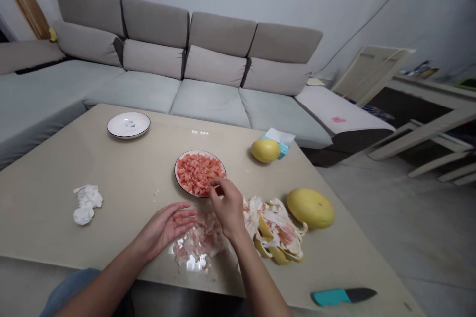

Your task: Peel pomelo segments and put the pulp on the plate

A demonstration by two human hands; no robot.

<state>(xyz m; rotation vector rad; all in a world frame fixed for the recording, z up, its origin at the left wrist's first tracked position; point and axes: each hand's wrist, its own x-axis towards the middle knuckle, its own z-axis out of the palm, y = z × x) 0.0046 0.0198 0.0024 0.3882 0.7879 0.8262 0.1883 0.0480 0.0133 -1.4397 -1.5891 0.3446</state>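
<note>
My left hand [169, 228] is open, palm turned up and fingers stretched to the right, above the table just in front of a plate. My right hand [228, 208] is closed in a pinch over the near right rim of that plate; whatever its fingertips hold, if anything, is hidden. Small pieces of pink pomelo flesh [197, 172] fill the dark-rimmed white plate [180, 185]. Below both hands lies a spread of thin, pale membrane scraps [203, 240]. Right of my right hand sits a heap of yellow pomelo peel [278, 253] with white pith.
A whole pomelo [310, 208] lies right of the peel, another yellow pomelo [265, 150] by a tissue pack [283, 149]. A knife [344, 296] rests near the front right edge. Crumpled tissue [87, 203] and a white plate [128, 131] are left. A sofa [208, 101] stands behind.
</note>
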